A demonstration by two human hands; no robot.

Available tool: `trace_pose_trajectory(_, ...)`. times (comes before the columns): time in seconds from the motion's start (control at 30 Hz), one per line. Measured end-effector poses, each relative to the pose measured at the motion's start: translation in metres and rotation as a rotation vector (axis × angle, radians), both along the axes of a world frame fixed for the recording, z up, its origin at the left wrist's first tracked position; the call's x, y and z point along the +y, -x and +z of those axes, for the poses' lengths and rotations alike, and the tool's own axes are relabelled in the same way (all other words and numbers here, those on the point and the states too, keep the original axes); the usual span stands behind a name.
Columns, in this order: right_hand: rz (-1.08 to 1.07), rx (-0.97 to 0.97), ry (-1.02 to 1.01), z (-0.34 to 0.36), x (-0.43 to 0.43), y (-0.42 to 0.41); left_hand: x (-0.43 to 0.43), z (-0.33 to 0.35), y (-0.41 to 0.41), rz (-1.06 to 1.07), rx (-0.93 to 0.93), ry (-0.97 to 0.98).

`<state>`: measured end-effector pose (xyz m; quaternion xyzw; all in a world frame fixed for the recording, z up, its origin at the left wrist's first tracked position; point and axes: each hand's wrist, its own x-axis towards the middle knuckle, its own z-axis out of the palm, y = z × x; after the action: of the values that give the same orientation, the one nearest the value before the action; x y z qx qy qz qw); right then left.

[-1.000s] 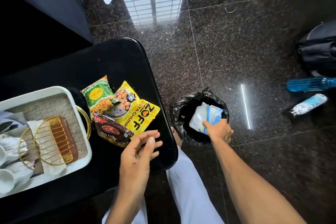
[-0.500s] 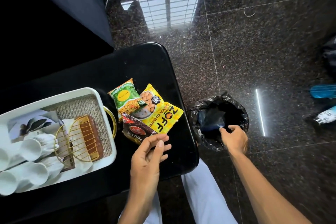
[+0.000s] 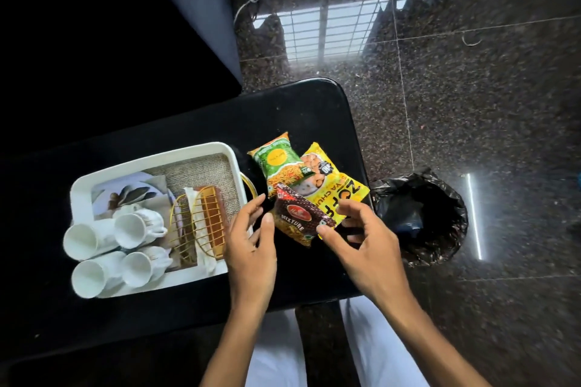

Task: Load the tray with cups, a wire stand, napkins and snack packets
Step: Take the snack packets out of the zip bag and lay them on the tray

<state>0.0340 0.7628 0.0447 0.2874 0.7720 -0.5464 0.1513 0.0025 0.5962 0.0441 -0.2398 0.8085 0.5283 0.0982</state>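
Snack packets, three, overlapped in a loose fan directly between and just beyond your two hands, on the black table.

Item one: brown "Mixture" packet point(image 3: 298, 218), topmost and nearest. Your right hand point(image 3: 361, 239) has its thumb and fingers at the packet's right-hand corner, closing on it; whether the pinch is fully made you cannot tell from this view. Your left hand point(image 3: 251, 245) hovers spread and empty just off the packet's left edge, thumb near but apparently not touching. Long axis runs diagonally, from far-left down to near-right, toward your right hand's grip.

Item two: yellow packet point(image 3: 338, 185), beneath the brown one, just beyond your right fingers, lying on a similar slant.

Item three: green packet point(image 3: 278, 160), farthest of the three, beyond your left fingertips, partly tucked under the others.

Destination: white tray point(image 3: 151, 160), to the left of your left hand, its gold handle just beside the packets. It holds four white cups point(image 3: 103, 245) on their sides, a gold wire stand point(image 3: 201, 223) and napkins point(image 3: 125, 195). Judged free space: the woven strip at the tray's far right corner, so the carry is short and leftward.

Surface: black table point(image 3: 283, 110), flat, its edge near your right wrist.

Room: lined bin point(image 3: 421, 214) on the polished dark floor, beyond your right hand; window reflection farther off.
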Motion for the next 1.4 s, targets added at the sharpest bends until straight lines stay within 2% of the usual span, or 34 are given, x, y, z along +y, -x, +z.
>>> trace_pose_trajectory(0.13,0.018,-0.019,-0.024,-0.013,-0.025,0.001,-0.002,-0.014,0.007,-0.134,-0.070,-0.033)
trace_pose_trajectory(0.33,0.005,-0.029,-0.167,-0.027,-0.044,-0.001,-0.008,-0.018,0.004,-0.229,-0.061,-0.015)
trace_pose_trajectory(0.53,-0.082,0.042,-0.218,-0.018,-0.064,-0.010,-0.035,-0.010,-0.005,-0.253,-0.101,-0.172)
trace_pose_trajectory(0.67,-0.138,0.110,-0.167,0.014,-0.079,-0.013,-0.066,0.001,-0.004,-0.317,-0.078,-0.267)
trace_pose_trajectory(0.8,-0.140,0.190,-0.127,0.057,-0.091,-0.009,-0.100,0.016,0.008,-0.444,0.009,-0.265)
trace_pose_trajectory(0.97,-0.195,0.329,0.092,0.097,-0.114,0.007,-0.131,0.038,0.028,-0.652,0.038,-0.231)
trace_pose_trajectory(1.13,-0.191,0.378,0.287,0.100,-0.128,0.034,-0.155,0.056,0.041,-0.528,0.148,-0.201)
trace_pose_trajectory(1.27,-0.087,0.382,0.291,0.095,-0.145,0.059,-0.164,0.059,0.049,-0.381,0.228,-0.227)
trace_pose_trajectory(1.4,0.042,0.331,0.352,0.086,-0.168,0.087,-0.179,0.057,0.059,-0.206,0.268,-0.174)
